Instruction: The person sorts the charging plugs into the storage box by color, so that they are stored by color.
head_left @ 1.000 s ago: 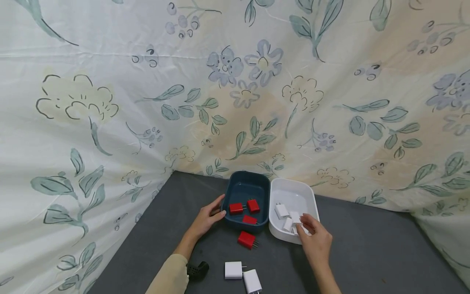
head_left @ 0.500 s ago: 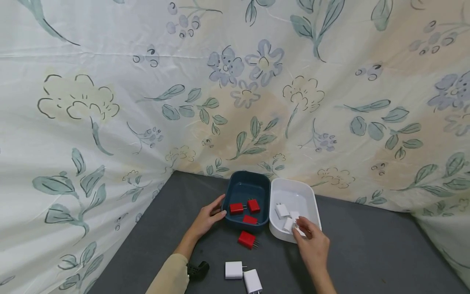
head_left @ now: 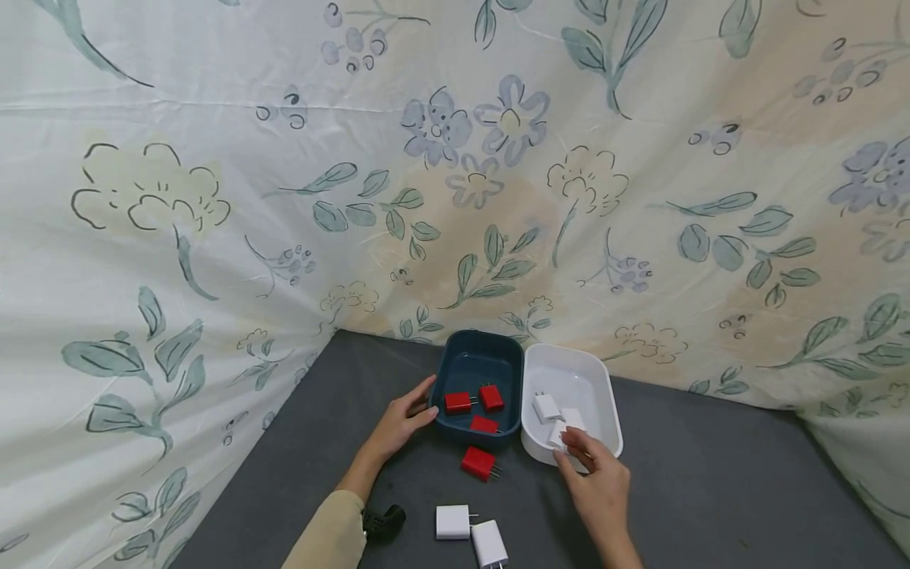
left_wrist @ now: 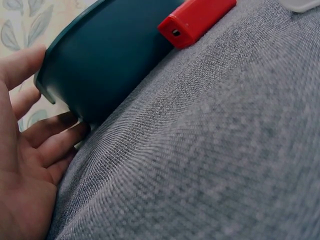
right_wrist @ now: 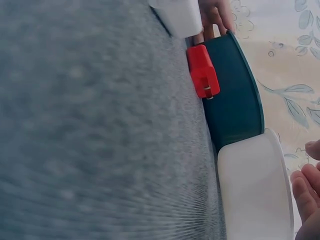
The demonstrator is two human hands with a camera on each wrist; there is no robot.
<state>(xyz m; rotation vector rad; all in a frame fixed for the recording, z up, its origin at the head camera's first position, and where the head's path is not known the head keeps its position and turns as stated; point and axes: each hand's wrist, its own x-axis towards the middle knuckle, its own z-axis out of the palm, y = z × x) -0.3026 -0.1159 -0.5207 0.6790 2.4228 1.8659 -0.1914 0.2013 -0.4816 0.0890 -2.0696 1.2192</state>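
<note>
My left hand [head_left: 400, 423] rests against the left side of a dark teal bin [head_left: 478, 346], with its fingers along the outer wall and rim. Three red plug-in chargers [head_left: 457, 403] lie inside that bin. Over the front of the white bin [head_left: 565, 356] hovers my right hand [head_left: 599, 484], fingers loosely bent and nothing seen between them. White chargers [head_left: 547, 408] lie in the white bin, partly hidden by the fingers. In the left wrist view, fingers [left_wrist: 55, 137] touch near the bin's base. The right wrist view shows fingertips [right_wrist: 305, 187] above the white bin's rim.
One red charger [head_left: 479, 464] lies on the grey cloth-covered table [head_left: 682, 474] in front of the teal bin. Nearer stand two white chargers, one sideways [head_left: 452, 522] and one tilted [head_left: 489, 544]. A flowered curtain [head_left: 455, 158] hangs behind the touching bins.
My right hand has drifted left and toward me across the front of the white bin. My left hand and the bins stay where they were.
</note>
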